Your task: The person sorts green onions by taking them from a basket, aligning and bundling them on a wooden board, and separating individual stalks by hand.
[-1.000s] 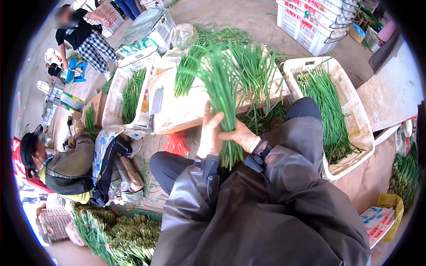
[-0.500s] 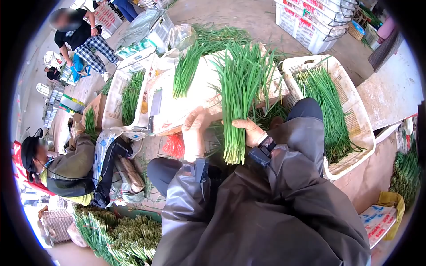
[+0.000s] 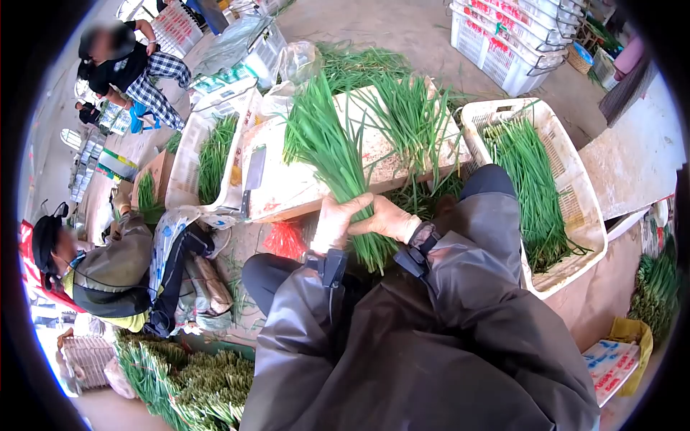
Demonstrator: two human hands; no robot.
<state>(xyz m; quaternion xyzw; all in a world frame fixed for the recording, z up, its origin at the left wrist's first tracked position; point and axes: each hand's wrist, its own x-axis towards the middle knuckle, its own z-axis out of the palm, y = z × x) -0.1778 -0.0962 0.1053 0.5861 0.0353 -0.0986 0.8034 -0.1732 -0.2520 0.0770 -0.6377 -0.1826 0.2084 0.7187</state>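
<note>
A bundle of garlic chives [image 3: 332, 140] slants across the front of the board, leaf tips up and left, stalk ends down by my lap. My left hand [image 3: 338, 221] is closed around its lower part. From the other side my right hand [image 3: 386, 218] wraps the same bundle, its fingers partly hidden by the stalks. Both hands look gloved. Behind, more loose chives [image 3: 413, 118] lie on the white board [image 3: 277, 179]. A wide-bladed knife [image 3: 254, 169] rests at the board's left end.
A white crate [image 3: 582, 208] with chives stands on my right, another crate [image 3: 185, 169] to the left. Red plastic strands [image 3: 284, 239] hang below the board. A co-worker [image 3: 108, 266] sits at left; another person [image 3: 133, 68] bends farther back. Stacked crates [image 3: 496, 54] stand behind.
The chive bundle has moved left and tilted, tips leaning left. My left hand has come over from beside it and closed on it. The person at the back has bent lower.
</note>
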